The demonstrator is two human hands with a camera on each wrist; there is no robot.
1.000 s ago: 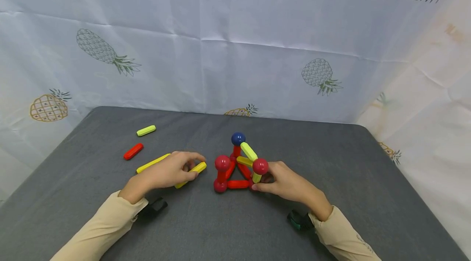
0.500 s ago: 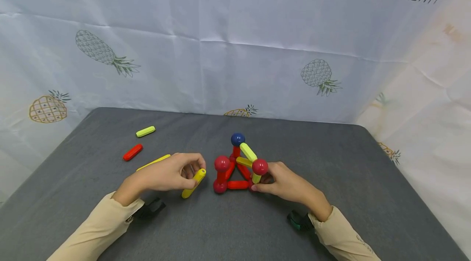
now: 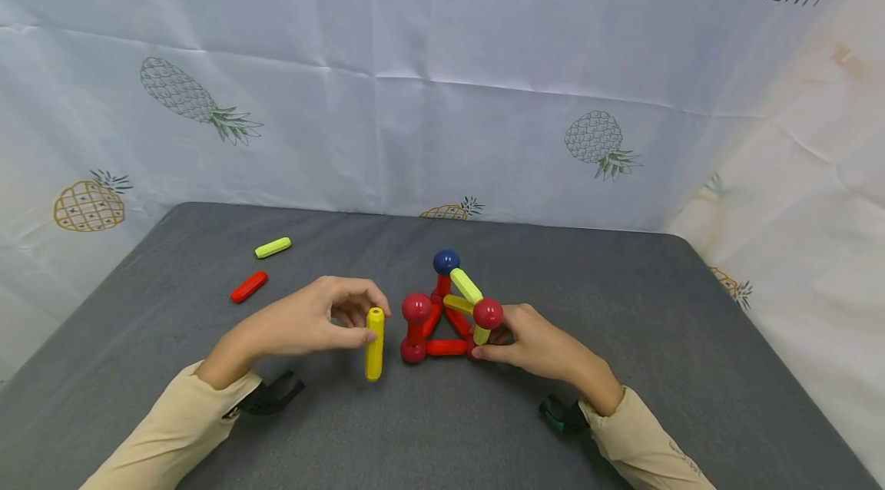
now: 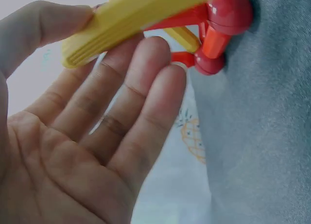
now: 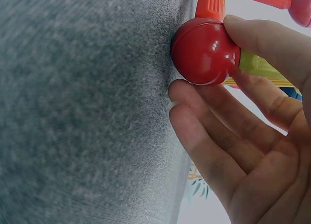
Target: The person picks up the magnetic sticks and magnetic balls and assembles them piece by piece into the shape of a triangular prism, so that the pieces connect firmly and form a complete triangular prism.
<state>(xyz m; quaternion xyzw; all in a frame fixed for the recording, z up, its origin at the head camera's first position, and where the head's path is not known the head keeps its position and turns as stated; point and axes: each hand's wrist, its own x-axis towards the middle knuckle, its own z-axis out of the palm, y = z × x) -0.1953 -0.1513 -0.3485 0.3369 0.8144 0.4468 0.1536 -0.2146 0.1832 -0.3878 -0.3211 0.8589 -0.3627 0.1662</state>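
Note:
My left hand point(image 3: 304, 325) pinches a yellow magnetic rod point(image 3: 374, 344) between thumb and fingers, holding it nearly upright left of a ball-and-rod frame. In the left wrist view the rod point(image 4: 121, 25) crosses the fingertips. The frame has a triangular base of red rods point(image 3: 446, 347) and dark red balls point(image 3: 413, 351). Uprights carry a red ball point(image 3: 417, 307), a blue ball point(image 3: 445, 261) and another red ball point(image 3: 488, 313). A lime rod point(image 3: 466, 286) links the last two, and a yellow rod point(image 3: 459, 304) slants below it. My right hand point(image 3: 539, 344) grips the front-right base ball point(image 5: 206, 51).
On the grey table point(image 3: 442, 436), a lime rod point(image 3: 273, 247) and a red rod point(image 3: 250, 286) lie loose at the back left. White cloth with pineapple prints point(image 3: 415, 144) hangs behind the table.
My left hand has lifted the yellow rod and turned it from slanting to nearly upright. A second yellow rod on the table is now hidden behind that hand. My right hand has stayed put.

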